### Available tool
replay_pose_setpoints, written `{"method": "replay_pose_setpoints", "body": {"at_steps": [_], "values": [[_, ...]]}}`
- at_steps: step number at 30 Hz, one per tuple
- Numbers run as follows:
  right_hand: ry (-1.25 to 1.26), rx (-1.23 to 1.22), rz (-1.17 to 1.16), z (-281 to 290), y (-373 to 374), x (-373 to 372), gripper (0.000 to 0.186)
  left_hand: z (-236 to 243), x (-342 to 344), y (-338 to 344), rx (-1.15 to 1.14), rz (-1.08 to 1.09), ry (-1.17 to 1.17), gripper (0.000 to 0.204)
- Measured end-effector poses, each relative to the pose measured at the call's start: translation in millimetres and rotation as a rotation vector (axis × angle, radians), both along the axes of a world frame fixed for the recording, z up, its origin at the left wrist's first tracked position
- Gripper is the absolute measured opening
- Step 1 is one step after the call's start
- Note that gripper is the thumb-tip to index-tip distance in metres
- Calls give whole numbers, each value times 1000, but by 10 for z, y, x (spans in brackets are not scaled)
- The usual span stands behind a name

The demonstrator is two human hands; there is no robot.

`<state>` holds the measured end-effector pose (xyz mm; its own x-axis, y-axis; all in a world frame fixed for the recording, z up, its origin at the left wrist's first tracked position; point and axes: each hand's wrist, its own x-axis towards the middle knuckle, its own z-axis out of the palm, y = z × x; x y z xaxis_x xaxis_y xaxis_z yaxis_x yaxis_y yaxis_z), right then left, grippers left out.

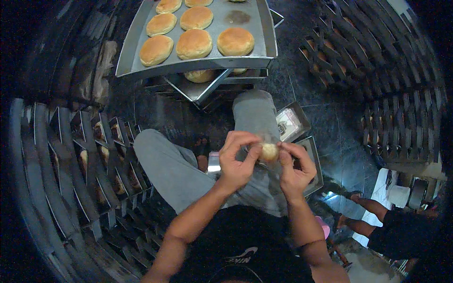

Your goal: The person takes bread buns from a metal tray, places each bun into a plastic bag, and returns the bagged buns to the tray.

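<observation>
Bent arms (pixel 200 210) angle inward, left grip (pixel 238 160) and right grip (pixel 296 169) pinching 1 small bun (pixel 269 152) between them.

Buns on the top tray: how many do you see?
7 buns show clearly: three down the tray's left side, three down the middle, one near right. A sliver at the picture's top edge may be another; more may be hidden.

Bakery: racks (pixel 89 165), tray (pixel 226 62) of buns (pixel 194 44)
</observation>
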<state>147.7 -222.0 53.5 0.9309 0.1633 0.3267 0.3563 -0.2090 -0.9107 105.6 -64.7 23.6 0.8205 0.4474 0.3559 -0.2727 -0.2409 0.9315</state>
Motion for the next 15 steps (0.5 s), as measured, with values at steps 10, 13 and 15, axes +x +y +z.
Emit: {"method": "replay_pose_setpoints", "body": {"at_steps": [10, 13, 15], "values": [[256, -96, -13, 210, -332, -148, 6, 29, -259, 186, -510, 16, 398, 10], [453, -231, -98, -322, -728, -623, 11, -177, -624, 19, -392, -19, 502, 11], [699, 93, -244, -572, -560, -857, 13, -715, -830, -179, -359, 20, 546, 14]]}}
